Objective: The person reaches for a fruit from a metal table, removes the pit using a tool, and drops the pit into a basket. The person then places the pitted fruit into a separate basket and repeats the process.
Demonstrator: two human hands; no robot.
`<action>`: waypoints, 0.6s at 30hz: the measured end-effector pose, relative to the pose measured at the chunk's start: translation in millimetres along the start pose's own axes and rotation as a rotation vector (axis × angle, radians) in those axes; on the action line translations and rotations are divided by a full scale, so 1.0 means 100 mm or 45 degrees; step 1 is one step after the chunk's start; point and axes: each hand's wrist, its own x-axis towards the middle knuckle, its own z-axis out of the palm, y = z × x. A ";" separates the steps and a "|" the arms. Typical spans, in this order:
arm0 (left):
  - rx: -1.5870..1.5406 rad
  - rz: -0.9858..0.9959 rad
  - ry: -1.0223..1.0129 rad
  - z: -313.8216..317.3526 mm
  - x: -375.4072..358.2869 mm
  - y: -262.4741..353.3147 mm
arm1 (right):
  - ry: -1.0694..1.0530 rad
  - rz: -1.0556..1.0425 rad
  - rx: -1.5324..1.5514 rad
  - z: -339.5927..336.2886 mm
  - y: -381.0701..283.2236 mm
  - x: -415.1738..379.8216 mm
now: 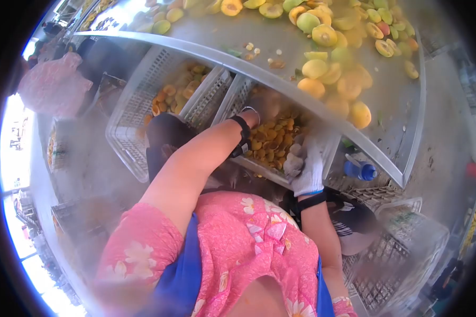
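Below the table edge stands a white plastic crate (259, 169) holding many halved yellow-orange fruits (272, 137), which look like apricots or peaches. My left hand (267, 103), with a bracelet at the wrist, reaches to the crate's far left part, under the table edge. It is blurred and its fingers do not show clearly. My right hand (308, 171) wears a white glove with greyed fingers. It is at the near right corner of the crate, its fingers bent over the rim beside the fruit halves.
A metal table (238, 34) carries more halved fruits (322, 34) and small scraps. Another crate (127, 127) with fruit stands at the left. To the right are a blue bottle (359, 170) and a white crate (391, 274). A person in pink (55, 84) is at far left.
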 end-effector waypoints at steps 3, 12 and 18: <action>0.167 -0.138 0.044 0.20 0.07 0.18 | 0.055 0.039 -0.015 0.06 0.01 0.03; 0.115 -0.318 -0.263 0.09 0.22 0.35 | 0.214 0.066 -0.040 0.12 0.01 0.09; -0.819 -0.358 -0.422 -0.56 -0.06 0.67 | 0.166 -0.006 -0.023 0.17 0.03 0.07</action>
